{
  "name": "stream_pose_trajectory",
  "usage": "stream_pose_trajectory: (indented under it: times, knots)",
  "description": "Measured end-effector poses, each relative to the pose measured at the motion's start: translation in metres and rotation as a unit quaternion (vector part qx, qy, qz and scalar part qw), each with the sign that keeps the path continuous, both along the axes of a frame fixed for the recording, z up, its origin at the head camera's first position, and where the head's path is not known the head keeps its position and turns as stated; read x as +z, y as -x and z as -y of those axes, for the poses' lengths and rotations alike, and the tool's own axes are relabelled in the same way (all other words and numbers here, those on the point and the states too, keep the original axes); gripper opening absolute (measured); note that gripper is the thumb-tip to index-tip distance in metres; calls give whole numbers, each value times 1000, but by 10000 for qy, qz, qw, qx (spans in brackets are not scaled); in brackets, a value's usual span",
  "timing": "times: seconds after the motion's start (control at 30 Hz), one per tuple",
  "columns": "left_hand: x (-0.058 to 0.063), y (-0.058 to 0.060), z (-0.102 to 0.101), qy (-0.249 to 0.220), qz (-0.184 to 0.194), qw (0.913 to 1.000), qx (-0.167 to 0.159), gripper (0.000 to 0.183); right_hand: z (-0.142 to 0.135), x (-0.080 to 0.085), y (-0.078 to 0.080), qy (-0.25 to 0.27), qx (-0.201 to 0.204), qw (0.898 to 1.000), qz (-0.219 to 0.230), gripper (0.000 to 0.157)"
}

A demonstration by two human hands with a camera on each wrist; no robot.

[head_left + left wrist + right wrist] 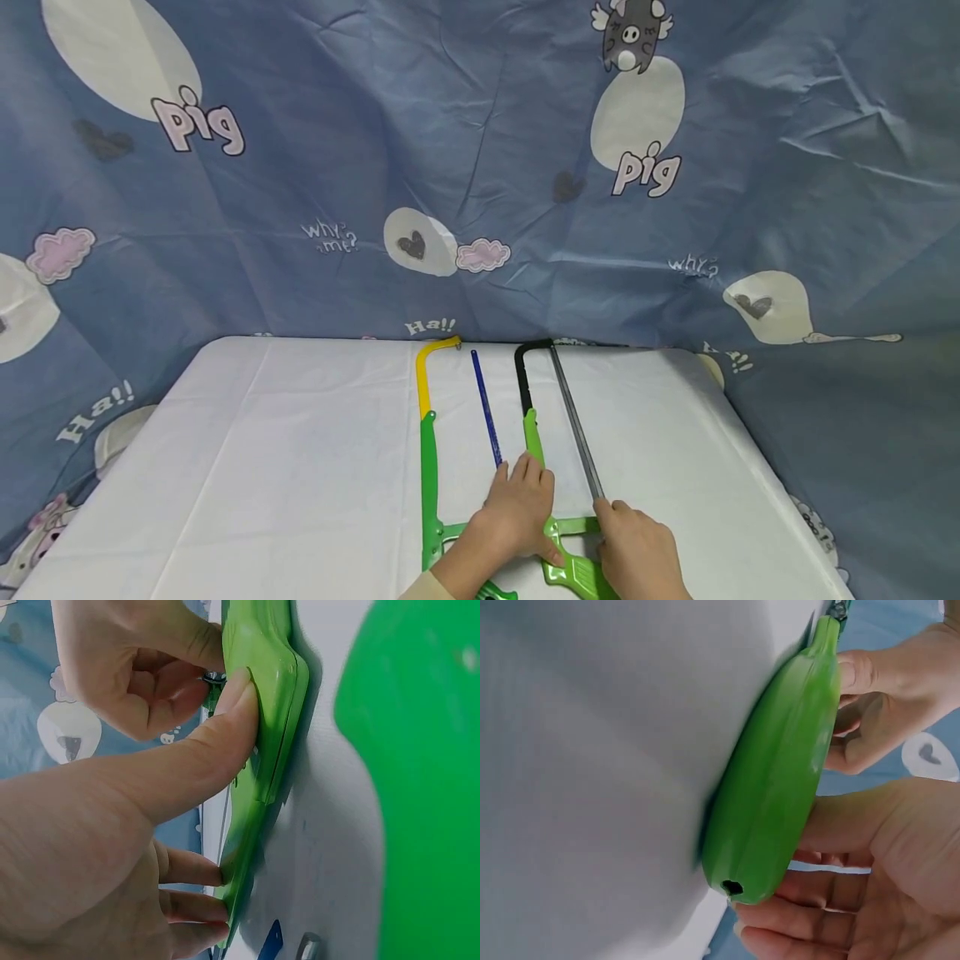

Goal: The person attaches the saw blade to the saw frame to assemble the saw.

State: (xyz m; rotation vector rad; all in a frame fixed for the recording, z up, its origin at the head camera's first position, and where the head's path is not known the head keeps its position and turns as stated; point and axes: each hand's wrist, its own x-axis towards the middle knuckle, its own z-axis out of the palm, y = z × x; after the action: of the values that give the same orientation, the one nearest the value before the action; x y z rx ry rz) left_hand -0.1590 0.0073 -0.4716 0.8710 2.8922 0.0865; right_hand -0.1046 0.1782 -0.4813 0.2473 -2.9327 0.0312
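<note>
A light green hacksaw (531,433) with a black front bow lies on the white table, a grey blade (576,417) along its right side. My left hand (517,508) holds it: the thumb presses the green handle (262,682), and the fingers lie along the frame in the left wrist view. My right hand (637,546) grips at the blade's lower end, its fingers curled beside a small dark metal fitting (214,677). In the right wrist view the handle partly hides the right hand's thumb and fingers. I cannot tell exactly which part its fingertips pinch.
A second hacksaw (429,467), yellow and darker green, lies left of my left hand. A loose blue blade (486,408) rests between the two saws. The white cloth-covered table (300,467) meets a blue printed curtain (525,275) at the back.
</note>
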Motion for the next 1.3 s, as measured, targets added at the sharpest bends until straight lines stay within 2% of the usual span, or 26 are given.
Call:
stream_pose_trajectory:
  times: [0.27,0.43,0.53,0.8,1.3]
  knots:
    - [-2,1,0,2,37,10000,25,105,5,1,0,-14,-37,9998,-209,27]
    - [-13,5,-2,-106,-100,9999,1,104,7,2,1,-93,-62,9999,-109,24]
    - [-15,5,-2,-131,-120,9998,-19,105,8,1,2,-229,-54,9997,-84,23]
    - [-1,0,0,-18,8,10000,21,106,10,0,4,-490,169,9986,-100,26]
    - [7,-2,1,-141,42,9999,24,107,13,2,4,-278,97,9996,-16,24]
